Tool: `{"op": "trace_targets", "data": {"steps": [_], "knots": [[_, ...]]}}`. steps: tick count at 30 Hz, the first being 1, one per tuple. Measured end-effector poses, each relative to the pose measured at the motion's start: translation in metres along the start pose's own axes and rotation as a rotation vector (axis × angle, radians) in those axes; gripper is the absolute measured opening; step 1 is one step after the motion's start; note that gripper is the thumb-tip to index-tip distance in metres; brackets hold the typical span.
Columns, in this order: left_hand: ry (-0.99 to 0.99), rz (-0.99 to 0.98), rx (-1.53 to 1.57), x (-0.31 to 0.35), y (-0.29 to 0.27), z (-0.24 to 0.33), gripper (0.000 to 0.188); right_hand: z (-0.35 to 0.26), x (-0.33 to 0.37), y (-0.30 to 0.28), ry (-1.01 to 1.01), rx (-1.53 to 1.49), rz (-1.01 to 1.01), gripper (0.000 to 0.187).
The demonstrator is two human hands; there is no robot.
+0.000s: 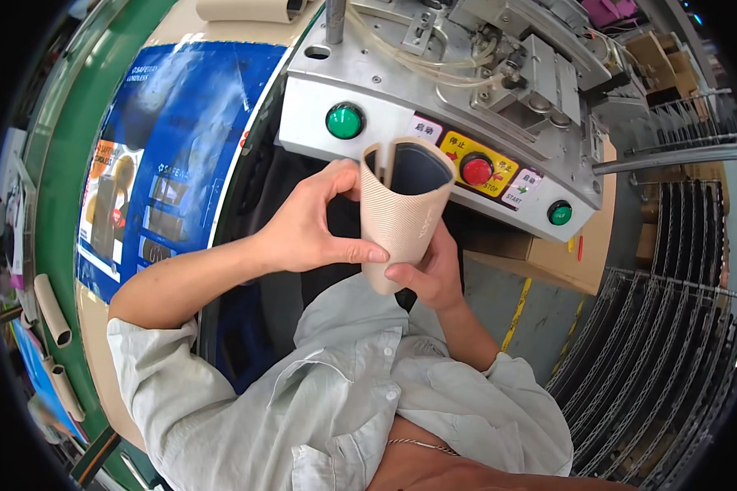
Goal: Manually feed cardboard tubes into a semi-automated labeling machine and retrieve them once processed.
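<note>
Between my two hands I hold a beige textured sleeve [401, 221], an open curved shell with a dark lining and a slit at its upper edge. My left hand [311, 221] grips it from the left, thumb across its front and fingers behind. Lower down on the right, my right hand [434, 274] closes round it, its thumb also on the front; the other fingers are partly hidden behind it. Just beyond the sleeve stands the machine's white front panel [377, 123], with a green button [345, 121] to the left and a red button [477, 169] beside it.
A metal machine [499, 82] with clear tubes fills the far side. To the left, a blue printed sheet [196, 106] covers part of a bench. Similar beige sleeves [51, 311] lie on the green surface at far left. Black wire racks [639, 352] stand right, near a cardboard box [561, 254].
</note>
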State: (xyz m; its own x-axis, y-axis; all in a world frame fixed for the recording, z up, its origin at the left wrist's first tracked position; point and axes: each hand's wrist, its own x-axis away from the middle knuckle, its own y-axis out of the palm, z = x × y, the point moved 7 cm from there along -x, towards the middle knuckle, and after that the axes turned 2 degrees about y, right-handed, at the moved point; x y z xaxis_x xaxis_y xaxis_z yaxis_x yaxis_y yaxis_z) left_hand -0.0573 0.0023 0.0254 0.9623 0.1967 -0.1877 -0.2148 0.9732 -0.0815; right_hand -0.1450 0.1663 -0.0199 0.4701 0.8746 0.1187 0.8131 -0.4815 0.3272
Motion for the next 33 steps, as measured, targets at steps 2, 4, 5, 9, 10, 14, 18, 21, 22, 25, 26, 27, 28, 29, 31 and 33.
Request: {"op": "trace_targets", "data": {"steps": [2, 4, 5, 9, 10, 14, 18, 21, 22, 25, 26, 27, 28, 29, 31, 33], "knots": [[0.062, 0.042, -0.091, -0.003, 0.002, 0.010, 0.064, -0.003, 0.002, 0.001, -0.007, -0.010, -0.016, 0.098], [0.155, 0.048, -0.144, -0.007, 0.007, 0.022, 0.059, -0.026, 0.002, -0.003, -0.137, 0.198, 0.003, 0.097], [0.225, 0.069, -0.197, -0.006, 0.009, 0.029, 0.054, -0.042, 0.002, -0.004, -0.244, 0.394, 0.012, 0.095], [0.344, 0.062, -0.311, -0.001, 0.008, 0.036, 0.040, -0.136, 0.011, -0.023, -0.617, 0.792, 0.175, 0.092], [0.298, 0.013, -0.327, 0.003, 0.007, 0.031, 0.036, -0.183, 0.007, -0.017, -0.709, 0.940, 0.143, 0.092], [0.232, -0.141, -0.441, 0.007, 0.011, 0.013, 0.027, -0.292, -0.040, -0.007, -0.857, 1.620, 0.395, 0.083], [0.287, -0.357, -0.710, 0.011, 0.025, -0.002, 0.024, -0.326, -0.122, -0.049, -0.777, 1.911, 0.309, 0.073], [0.312, -0.416, -0.746, 0.015, 0.028, -0.009, 0.025, -0.334, -0.174, -0.078, -0.494, 1.878, 0.168, 0.073], [0.316, -0.436, -0.754, 0.015, 0.028, -0.013, 0.025, -0.330, -0.190, -0.083, -0.383, 1.819, 0.079, 0.075], [0.305, -0.433, -0.754, 0.014, 0.025, -0.015, 0.025, -0.328, -0.219, -0.098, -0.342, 1.798, -0.004, 0.076], [0.301, -0.437, -0.754, 0.014, 0.024, -0.015, 0.025, -0.324, -0.225, -0.105, -0.319, 1.784, -0.039, 0.076], [0.298, -0.442, -0.753, 0.013, 0.024, -0.015, 0.025, -0.322, -0.229, -0.112, -0.295, 1.769, -0.072, 0.076], [0.293, -0.438, -0.748, 0.014, 0.023, -0.016, 0.025, -0.319, -0.232, -0.112, -0.291, 1.770, -0.080, 0.076], [0.287, -0.435, -0.747, 0.014, 0.022, -0.016, 0.025, -0.318, -0.234, -0.113, -0.305, 1.765, -0.084, 0.077], [0.278, -0.432, -0.747, 0.013, 0.021, -0.016, 0.025, -0.315, -0.235, -0.115, -0.333, 1.755, -0.086, 0.079], [0.272, -0.433, -0.744, 0.012, 0.020, -0.016, 0.025, -0.312, -0.235, -0.116, -0.342, 1.748, -0.087, 0.081]]}}
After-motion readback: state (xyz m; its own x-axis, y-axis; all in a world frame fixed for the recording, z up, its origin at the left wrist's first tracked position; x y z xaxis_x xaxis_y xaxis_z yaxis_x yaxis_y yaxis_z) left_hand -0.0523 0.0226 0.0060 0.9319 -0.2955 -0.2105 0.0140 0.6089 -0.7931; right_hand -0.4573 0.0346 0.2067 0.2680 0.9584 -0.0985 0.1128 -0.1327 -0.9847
